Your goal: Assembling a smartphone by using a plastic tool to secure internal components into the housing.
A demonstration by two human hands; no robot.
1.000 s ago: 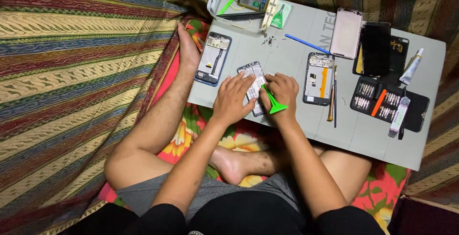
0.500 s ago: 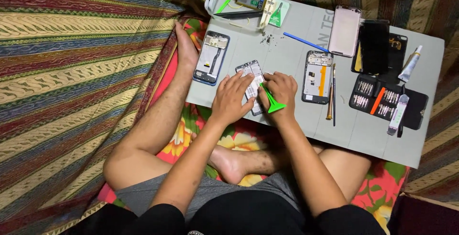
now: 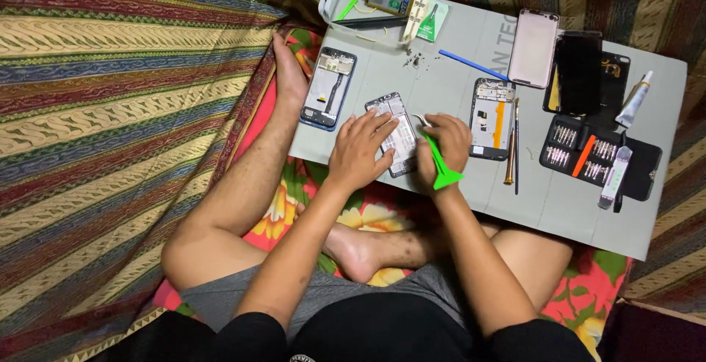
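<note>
Grey work mat (image 3: 441,193) across the lap, flat, matte, smooth; landmark for the rest. Mid-mat: opened phone (image 3: 397,135), bare board and metal shields up, rigid slab. Left hand (image 3: 360,148) flat on its left edge, pinning it, not clenched. Right hand (image 3: 441,145) just right of it, closed on steel tweezers (image 3: 421,121) and green plastic pry tool (image 3: 441,169), tips at phone's upper right. Best kept pinned flat, tips low, light force near the board. Far right of mat: black bit case (image 3: 599,154). Top of mat: loose screws (image 3: 413,59), tiny.
</note>
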